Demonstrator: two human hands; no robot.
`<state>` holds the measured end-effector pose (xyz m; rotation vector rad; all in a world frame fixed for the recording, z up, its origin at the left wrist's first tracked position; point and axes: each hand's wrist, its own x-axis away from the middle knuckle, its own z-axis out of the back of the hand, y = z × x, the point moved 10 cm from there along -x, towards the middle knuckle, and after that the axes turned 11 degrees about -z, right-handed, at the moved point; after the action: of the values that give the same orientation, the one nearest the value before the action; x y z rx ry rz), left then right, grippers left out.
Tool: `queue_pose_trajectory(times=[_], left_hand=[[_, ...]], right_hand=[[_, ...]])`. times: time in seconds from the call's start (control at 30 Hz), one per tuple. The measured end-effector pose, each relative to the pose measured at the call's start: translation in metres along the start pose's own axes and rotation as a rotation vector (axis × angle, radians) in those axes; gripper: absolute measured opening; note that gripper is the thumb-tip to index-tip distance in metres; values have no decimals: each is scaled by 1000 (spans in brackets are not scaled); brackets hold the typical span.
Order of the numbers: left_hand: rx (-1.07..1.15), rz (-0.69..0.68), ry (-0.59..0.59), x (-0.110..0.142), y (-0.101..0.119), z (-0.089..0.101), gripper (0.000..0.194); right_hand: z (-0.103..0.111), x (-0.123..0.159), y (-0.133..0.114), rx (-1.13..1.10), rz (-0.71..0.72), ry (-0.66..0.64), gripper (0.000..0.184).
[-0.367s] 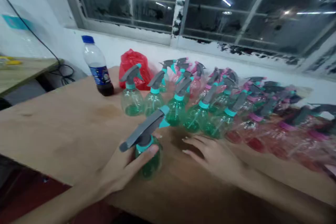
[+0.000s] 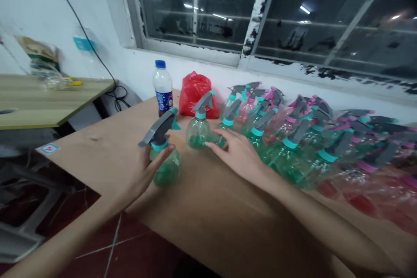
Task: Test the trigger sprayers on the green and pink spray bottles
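My left hand [image 2: 145,177] is wrapped round a green spray bottle [image 2: 167,168] with a grey trigger head and turquoise collar. That bottle is tilted a little, its nozzle towards the window. My right hand [image 2: 243,154] has its thumb and fingers apart, with nothing visible between them. Its fingertips reach beside a clear-green spray bottle [image 2: 198,132] and partly cover another spray bottle [image 2: 224,127] behind them; whether they touch either, I cannot tell. Several more green spray bottles [image 2: 288,156] stand right of the hand, then pink ones [image 2: 361,182] with pink collars.
A drink bottle [image 2: 163,84] with a blue cap and a red plastic bag [image 2: 197,94] stand at the back of the brown table [image 2: 208,217]. The window wall [image 2: 221,67] borders the table behind. A lighter table [image 2: 58,104] is at the left, with a black cable [image 2: 112,82] nearby.
The view has swung left. My left hand has carried its spray bottle leftwards, and my right hand has moved left towards the end of the bottle rows.
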<state>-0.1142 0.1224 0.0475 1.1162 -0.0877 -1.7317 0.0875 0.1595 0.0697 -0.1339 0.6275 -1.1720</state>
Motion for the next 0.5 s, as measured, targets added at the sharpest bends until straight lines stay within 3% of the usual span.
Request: queue_pose_trajectory(times=[0.1, 0.2, 0.5], left_hand=[[4, 17, 72, -19, -29, 11, 34], [35, 5, 65, -39, -47, 11, 34], [171, -20, 80, -86, -64, -16, 25]], right_hand=[[-15, -21, -7, -7, -58, 39, 59], [-28, -36, -9, -30, -102, 35, 68], [-46, -72, 4, -92, -210, -51, 53]])
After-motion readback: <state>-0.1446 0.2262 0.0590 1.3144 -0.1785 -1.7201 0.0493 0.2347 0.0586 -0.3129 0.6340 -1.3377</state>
